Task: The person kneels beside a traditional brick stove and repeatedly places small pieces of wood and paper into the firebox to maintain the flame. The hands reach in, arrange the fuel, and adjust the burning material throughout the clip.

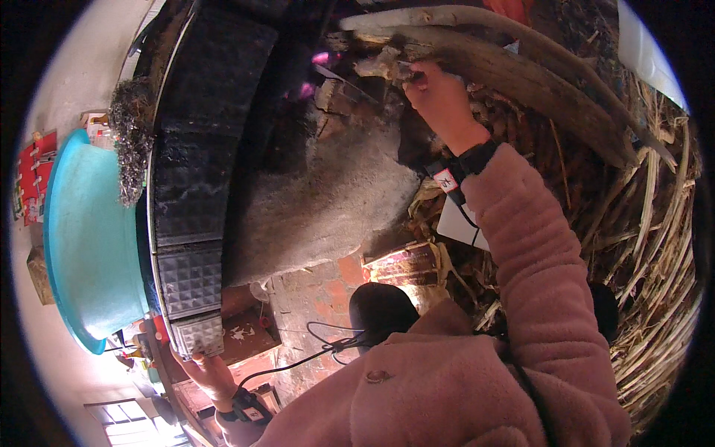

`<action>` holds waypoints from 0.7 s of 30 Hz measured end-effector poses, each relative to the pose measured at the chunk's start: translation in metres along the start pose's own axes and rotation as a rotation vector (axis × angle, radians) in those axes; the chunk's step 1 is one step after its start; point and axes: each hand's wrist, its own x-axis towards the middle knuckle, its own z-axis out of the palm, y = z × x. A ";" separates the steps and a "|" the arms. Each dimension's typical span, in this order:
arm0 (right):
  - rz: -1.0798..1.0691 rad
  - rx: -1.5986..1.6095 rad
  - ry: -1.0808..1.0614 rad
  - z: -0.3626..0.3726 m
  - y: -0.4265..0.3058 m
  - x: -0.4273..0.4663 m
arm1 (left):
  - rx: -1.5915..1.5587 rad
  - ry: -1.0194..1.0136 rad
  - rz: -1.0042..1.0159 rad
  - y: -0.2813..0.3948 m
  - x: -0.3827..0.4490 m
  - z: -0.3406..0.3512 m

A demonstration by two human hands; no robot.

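Note:
My right hand (442, 109) reaches up to the stove opening, its fingers closed at the end of a short, rough piece of wood (382, 66). Pink-violet glows (321, 58) show in the dark beyond the wood. A thin flat strip (346, 82) slants beside a broken brick-like block (330, 95). At the lower left, my left hand (209, 377) touches the end of the tiled stove edge (195, 279). Some of its fingers are hidden there, so its grip is unclear. Both wrists wear black straps with labels.
Long thick branches (503, 72) arch past my right hand. Dry stalks (659, 268) pile along the right side. A grey ledge (329, 207) lies between my arms. Beyond the tiles stand a turquoise basin (95, 240) and a metal scourer (131, 139). A black cable (290, 366) hangs near my body.

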 end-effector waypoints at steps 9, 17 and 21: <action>0.020 0.268 -0.026 0.005 0.001 0.001 | -0.013 -0.016 -0.021 0.000 0.000 -0.001; -0.081 0.477 0.074 -0.015 -0.031 0.022 | 0.016 -0.008 -0.012 -0.009 -0.001 -0.008; 0.077 0.345 0.036 -0.028 -0.026 0.012 | -0.061 -0.010 -0.032 -0.013 0.000 -0.011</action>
